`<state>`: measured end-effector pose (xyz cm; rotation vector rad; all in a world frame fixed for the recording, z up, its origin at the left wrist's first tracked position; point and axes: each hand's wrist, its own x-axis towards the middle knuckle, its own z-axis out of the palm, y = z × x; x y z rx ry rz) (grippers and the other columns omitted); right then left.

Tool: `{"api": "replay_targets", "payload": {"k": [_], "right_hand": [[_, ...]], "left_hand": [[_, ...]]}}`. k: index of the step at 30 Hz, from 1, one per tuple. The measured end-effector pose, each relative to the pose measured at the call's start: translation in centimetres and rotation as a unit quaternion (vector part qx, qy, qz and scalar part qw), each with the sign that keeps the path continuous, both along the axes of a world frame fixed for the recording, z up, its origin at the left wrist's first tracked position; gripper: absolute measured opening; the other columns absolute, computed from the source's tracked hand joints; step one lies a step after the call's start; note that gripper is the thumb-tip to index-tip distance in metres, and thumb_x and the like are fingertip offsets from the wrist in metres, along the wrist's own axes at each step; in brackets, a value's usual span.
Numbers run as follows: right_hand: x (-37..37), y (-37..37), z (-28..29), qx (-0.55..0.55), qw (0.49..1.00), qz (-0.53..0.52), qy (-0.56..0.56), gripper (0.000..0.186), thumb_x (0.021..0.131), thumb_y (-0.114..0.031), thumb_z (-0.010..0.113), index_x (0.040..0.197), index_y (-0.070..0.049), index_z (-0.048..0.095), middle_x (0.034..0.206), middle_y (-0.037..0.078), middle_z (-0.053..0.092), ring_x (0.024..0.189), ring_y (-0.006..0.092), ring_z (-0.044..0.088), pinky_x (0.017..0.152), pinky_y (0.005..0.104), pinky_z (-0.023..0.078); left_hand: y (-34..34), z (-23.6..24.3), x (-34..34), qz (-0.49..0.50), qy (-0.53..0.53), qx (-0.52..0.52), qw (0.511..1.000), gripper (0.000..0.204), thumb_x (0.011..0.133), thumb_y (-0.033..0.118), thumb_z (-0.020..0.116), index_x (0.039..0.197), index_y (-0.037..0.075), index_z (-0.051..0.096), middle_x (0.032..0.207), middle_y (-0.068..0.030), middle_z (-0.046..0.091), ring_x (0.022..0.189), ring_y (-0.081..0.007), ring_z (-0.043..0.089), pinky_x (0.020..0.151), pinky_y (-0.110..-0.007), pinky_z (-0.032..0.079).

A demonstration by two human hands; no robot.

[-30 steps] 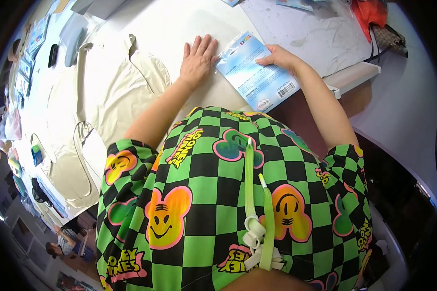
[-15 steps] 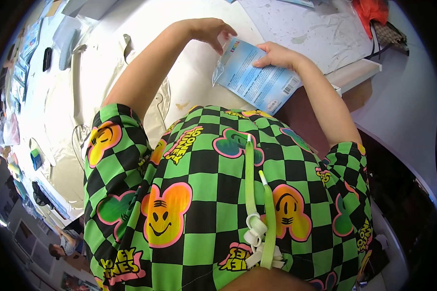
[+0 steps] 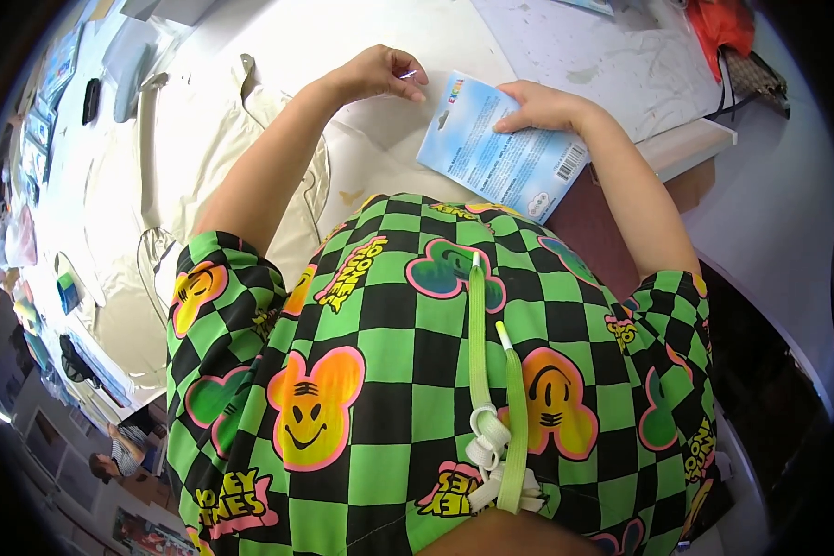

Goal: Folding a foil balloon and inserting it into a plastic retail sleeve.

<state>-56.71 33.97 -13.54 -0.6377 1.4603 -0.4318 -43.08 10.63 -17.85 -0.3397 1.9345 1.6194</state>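
While my right hand [image 3: 547, 107] is clamped on one flat, rectangular, light-blue card package [image 3: 486, 144], thumb on the printed face, my left hand [image 3: 371, 76] hangs just beside its upper-left corner, fingers curled; a clear glint shows near the tips, cannot tell if they pinch it. Package: stiff-looking, one hang hole [image 3: 443, 120], one barcode [image 3: 570, 163]; tilted, just beyond my checked shirt [image 3: 389, 361]. Shirt: two flat green cords [image 3: 477, 343]. Outward: smooth, creased beige material [image 3: 208, 167] on the white table [image 3: 324, 37]; one black oblong object [image 3: 91, 100]; one red bag [image 3: 721, 28].
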Motion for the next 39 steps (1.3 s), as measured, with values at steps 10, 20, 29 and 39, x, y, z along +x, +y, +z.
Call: {"api": "replay_targets", "payload": {"k": [10, 20, 29, 39], "right_hand": [[0.0, -1.5, -0.7, -0.012, 1.000, -0.021, 0.003, 0.037, 0.076, -0.011, 0.066, 0.112, -0.004, 0.059, 0.098, 0.011, 0.066, 0.083, 0.0175, 0.064, 0.077, 0.0301, 0.050], [0.1, -1.7, -0.9, -0.011, 1.000, -0.002, -0.001, 0.038, 0.074, -0.010, 0.067, 0.111, -0.003, 0.059, 0.097, 0.012, 0.066, 0.083, 0.0185, 0.064, 0.078, 0.0307, 0.050], [1.0, -2.3, -2.6, -0.011, 0.998, -0.061, -0.007, 0.035, 0.075, -0.012, 0.067, 0.107, -0.002, 0.060, 0.095, 0.012, 0.066, 0.081, 0.0186, 0.064, 0.074, 0.0306, 0.050], [1.4, -2.9, -3.3, -0.001, 0.997, -0.067, -0.038, 0.036, 0.074, -0.012, 0.068, 0.107, -0.001, 0.061, 0.095, 0.013, 0.066, 0.080, 0.0184, 0.064, 0.074, 0.0305, 0.051]], "left_hand": [[0.2, 0.7, 0.5, -0.022, 0.022, -0.021, 0.999, 0.026, 0.071, 0.013, 0.077, 0.093, 0.004, 0.068, 0.080, -0.0027, 0.065, 0.078, -0.0109, 0.059, 0.077, -0.023, 0.046], [0.2, 1.0, 0.2, 0.050, 0.016, -0.021, 0.998, 0.022, 0.073, 0.013, 0.074, 0.092, 0.004, 0.068, 0.082, -0.0049, 0.066, 0.075, -0.0135, 0.060, 0.076, -0.026, 0.049], [1.5, 3.2, 3.3, -0.076, 0.274, -0.508, 0.813, 0.028, 0.074, 0.025, 0.068, 0.099, 0.015, 0.061, 0.090, -0.0026, 0.063, 0.086, -0.0226, 0.060, 0.077, -0.033, 0.044], [6.5, 2.1, 5.8, 0.102, 0.173, -0.482, 0.853, 0.028, 0.081, 0.034, 0.061, 0.091, 0.008, 0.060, 0.086, -0.0071, 0.061, 0.083, -0.0263, 0.059, 0.074, -0.037, 0.046]]}}
